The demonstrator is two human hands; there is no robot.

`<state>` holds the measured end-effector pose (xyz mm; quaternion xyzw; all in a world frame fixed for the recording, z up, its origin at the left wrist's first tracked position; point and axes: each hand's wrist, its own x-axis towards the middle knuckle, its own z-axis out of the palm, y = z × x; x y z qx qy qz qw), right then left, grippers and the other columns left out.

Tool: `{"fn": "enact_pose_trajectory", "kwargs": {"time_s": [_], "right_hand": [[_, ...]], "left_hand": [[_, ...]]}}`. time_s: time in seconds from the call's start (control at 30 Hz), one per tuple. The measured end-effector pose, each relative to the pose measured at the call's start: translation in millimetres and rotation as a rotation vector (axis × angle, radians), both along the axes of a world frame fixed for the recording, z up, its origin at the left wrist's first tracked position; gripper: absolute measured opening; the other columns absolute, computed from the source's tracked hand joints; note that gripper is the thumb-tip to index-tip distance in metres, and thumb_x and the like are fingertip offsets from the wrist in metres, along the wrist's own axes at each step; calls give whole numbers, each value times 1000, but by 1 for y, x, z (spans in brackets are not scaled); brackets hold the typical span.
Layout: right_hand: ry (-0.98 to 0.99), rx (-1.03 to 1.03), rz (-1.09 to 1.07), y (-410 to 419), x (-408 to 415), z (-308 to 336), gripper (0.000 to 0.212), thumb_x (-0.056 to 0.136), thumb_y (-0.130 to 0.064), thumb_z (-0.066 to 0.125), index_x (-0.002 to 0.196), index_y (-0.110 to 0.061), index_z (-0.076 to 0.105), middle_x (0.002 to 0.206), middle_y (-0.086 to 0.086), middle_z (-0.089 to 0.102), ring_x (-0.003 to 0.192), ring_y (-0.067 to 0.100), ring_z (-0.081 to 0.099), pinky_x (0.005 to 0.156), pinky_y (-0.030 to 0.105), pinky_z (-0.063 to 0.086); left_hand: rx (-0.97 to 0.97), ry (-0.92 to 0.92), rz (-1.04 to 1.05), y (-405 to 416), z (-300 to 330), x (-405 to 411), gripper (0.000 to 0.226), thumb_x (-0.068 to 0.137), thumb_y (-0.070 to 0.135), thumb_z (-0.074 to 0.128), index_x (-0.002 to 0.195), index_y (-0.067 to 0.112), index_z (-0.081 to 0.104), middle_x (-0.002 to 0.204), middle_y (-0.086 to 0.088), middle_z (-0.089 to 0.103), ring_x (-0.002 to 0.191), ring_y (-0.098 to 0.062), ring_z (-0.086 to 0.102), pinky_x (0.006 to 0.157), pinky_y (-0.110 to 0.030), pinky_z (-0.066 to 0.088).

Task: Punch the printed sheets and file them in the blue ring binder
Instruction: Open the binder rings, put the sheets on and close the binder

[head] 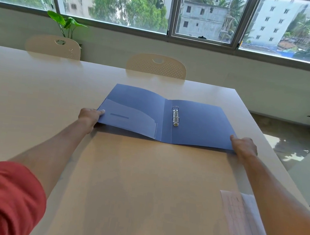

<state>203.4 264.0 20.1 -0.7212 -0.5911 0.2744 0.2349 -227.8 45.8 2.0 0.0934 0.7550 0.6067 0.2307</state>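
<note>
The blue ring binder (197,126) lies open and flat in the middle of the pale table (38,84). Its metal ring mechanism (175,116) stands closed on the right half, and a clear pocket covers the left cover. My left hand (90,116) grips the near left corner of the left cover. My right hand (244,147) holds the near right corner of the right cover. The printed sheets (244,224) lie at the table's near right, partly under my right forearm. No punch is in view.
Two cream chairs (156,65) (54,47) stand at the far edge of the table. A potted plant (66,23) rises behind the left chair below the windows. The table's right edge runs close beside my right arm.
</note>
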Motion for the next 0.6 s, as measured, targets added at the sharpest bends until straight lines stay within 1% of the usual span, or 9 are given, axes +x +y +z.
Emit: {"fn": "enact_pose_trajectory", "kwargs": {"time_s": [0.1,0.17,0.23,0.3,0.37,0.43,0.47,0.53,0.6], "right_hand": [[31,-11,-38,3,-2,-1,48,90,-32,59,119,6,56,122,27,60,111,41,58,87,38,46],[54,-21,-66,5,-1,-1,39,87,-22,61,115,5,58,117,24,63,107,40,60,81,37,47],[91,-37,-92,12,2,-4,33,82,-15,64,109,4,60,106,22,65,100,40,63,78,36,50],[164,-69,-111,28,7,-13,32,75,-11,65,102,5,62,89,20,65,91,41,66,83,44,56],[216,-94,-127,52,14,-27,28,70,-7,64,95,5,64,77,18,61,86,42,66,82,53,57],[282,-97,-152,50,13,-25,14,71,-4,63,82,3,59,81,19,63,88,41,65,84,53,56],[331,-88,-168,39,11,-17,11,74,-3,63,81,3,57,87,20,63,91,40,64,86,51,56],[420,-49,-199,22,5,-3,17,81,-3,62,96,2,59,104,21,63,100,40,62,92,47,53],[429,7,-219,12,4,4,28,85,-4,61,111,8,59,110,22,61,106,41,59,94,43,51]], "left_hand": [[64,-113,-34,5,-1,4,20,82,5,72,78,10,53,84,-8,55,79,-24,56,82,-47,54],[81,-146,-44,5,-1,2,17,83,3,70,81,10,54,87,-9,56,88,-26,57,80,-45,54],[85,-139,-37,5,-2,0,15,84,1,68,81,10,56,96,-12,59,92,-28,57,74,-42,54],[101,-125,-29,7,-2,1,16,85,0,66,80,12,57,95,-11,60,89,-27,57,70,-40,55],[133,-119,-24,8,0,3,18,87,-2,63,79,14,57,88,-9,60,85,-25,57,67,-37,55],[152,-101,-24,9,3,4,16,87,-2,62,83,13,60,94,-11,61,86,-27,58,65,-36,55],[161,-86,-21,8,5,5,13,87,-2,62,88,11,61,98,-12,61,87,-27,58,66,-36,55],[180,-54,-15,8,12,7,16,87,-2,62,98,10,62,101,-12,61,87,-27,58,70,-36,55],[207,-21,-18,7,22,9,18,86,-2,62,100,10,63,100,-12,62,85,-27,58,71,-35,54]]}}
